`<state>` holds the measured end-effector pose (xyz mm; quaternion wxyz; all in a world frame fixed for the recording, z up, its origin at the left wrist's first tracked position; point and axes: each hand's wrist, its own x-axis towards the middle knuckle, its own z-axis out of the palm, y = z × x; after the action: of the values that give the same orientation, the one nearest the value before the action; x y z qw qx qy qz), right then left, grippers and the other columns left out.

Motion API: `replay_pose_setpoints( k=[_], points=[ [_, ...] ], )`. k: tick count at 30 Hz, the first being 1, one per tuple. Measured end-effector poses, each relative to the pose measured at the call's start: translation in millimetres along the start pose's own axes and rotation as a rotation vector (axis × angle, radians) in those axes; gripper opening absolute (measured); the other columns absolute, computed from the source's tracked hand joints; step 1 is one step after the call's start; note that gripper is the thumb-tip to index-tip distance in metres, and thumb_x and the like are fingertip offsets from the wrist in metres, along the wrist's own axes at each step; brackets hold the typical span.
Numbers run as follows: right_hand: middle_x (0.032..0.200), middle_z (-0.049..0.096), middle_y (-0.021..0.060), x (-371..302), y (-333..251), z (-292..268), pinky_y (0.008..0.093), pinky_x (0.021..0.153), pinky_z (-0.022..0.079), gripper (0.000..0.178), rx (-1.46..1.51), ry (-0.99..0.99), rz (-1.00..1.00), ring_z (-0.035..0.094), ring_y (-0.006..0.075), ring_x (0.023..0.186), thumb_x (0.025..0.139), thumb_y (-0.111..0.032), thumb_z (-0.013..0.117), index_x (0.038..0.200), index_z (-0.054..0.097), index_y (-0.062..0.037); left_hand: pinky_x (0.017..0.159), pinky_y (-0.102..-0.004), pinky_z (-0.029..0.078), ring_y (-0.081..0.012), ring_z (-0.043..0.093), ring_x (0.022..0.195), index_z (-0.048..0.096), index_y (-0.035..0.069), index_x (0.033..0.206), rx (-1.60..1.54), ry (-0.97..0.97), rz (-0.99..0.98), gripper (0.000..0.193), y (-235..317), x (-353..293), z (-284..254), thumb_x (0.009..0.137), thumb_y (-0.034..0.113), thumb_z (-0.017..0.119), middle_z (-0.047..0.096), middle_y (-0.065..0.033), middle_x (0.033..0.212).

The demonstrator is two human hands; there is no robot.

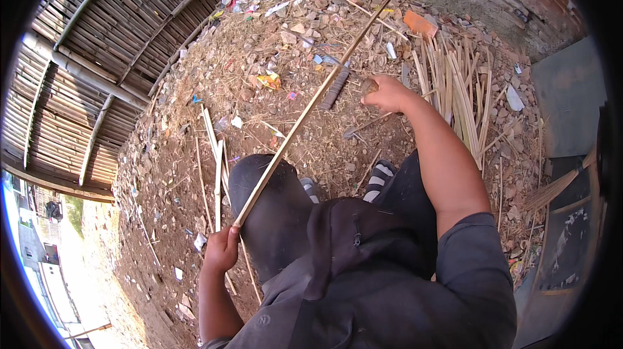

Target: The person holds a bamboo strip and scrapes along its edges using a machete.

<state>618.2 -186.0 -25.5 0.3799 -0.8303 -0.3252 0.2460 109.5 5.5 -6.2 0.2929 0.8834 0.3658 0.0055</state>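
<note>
My left hand [222, 249] is closed around the near end of a long, pale bamboo strip [302, 118]. The strip slants over my left knee, up and to the right toward the rubble. My right hand [390, 94] is out in front, its fingers curled round a brown wooden handle [370, 85]; what the handle belongs to is mostly hidden. Just below that hand lies a thin tool with a dark, leaf-shaped metal end [351, 133]. Under the strip, on the ground, is a knife with a dark wrapped handle [334, 89].
To the right, many split bamboo strips [462, 92] lie in a heap, with an orange brick piece [420, 24] beyond. More strips [218, 174] lie left of my knee. A slatted bamboo wall [123, 31] stands at far left, grey panels [568, 99] at right. Rubble and litter cover the ground.
</note>
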Motion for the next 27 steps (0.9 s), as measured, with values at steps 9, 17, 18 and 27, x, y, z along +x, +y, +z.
replay_pose_setpoints(
  k=[9,17,18,27],
  points=[
    [0.078,0.066,0.0122,-41,-64,32,0.0427,0.069,0.050,0.035,-0.600,-0.221,-0.404,0.065,0.0273,0.074,0.075,-0.031,0.076,0.094,0.066,-0.0042,0.063,-0.0466,0.048,-0.0401,0.064,0.066,0.061,-0.001,0.081,0.035,-0.041,-0.051,0.050,8,-4,-9,0.106,0.039,0.043,0.061,-0.0215,0.066],
    [0.076,0.065,0.0149,-4,-9,1,0.0423,0.071,0.051,0.035,-0.136,-0.060,-0.075,0.066,0.0289,0.076,0.075,-0.030,0.074,0.094,0.066,-0.0016,0.061,-0.0477,0.048,-0.0425,0.063,0.066,0.060,0.000,0.078,0.052,0.018,0.015,0.048,10,3,0,0.105,0.036,0.045,0.061,-0.0215,0.067],
    [0.076,0.065,0.0149,-10,-18,6,0.0423,0.071,0.051,0.035,-0.133,-0.055,-0.075,0.066,0.0289,0.076,0.075,-0.030,0.074,0.094,0.066,-0.0016,0.061,-0.0477,0.048,-0.0425,0.063,0.066,0.060,0.000,0.078,0.056,0.018,0.019,0.048,10,1,-2,0.105,0.036,0.045,0.061,-0.0215,0.067],
    [0.077,0.065,0.0142,-30,-42,2,0.0447,0.070,0.050,0.030,-0.321,-0.273,-0.251,0.066,0.0302,0.076,0.073,-0.028,0.073,0.092,0.067,-0.0045,0.057,-0.0486,0.045,-0.0428,0.060,0.061,0.057,0.000,0.079,0.115,0.065,0.109,0.044,4,-3,5,0.106,0.032,0.044,0.058,-0.0206,0.063]
  ],
)
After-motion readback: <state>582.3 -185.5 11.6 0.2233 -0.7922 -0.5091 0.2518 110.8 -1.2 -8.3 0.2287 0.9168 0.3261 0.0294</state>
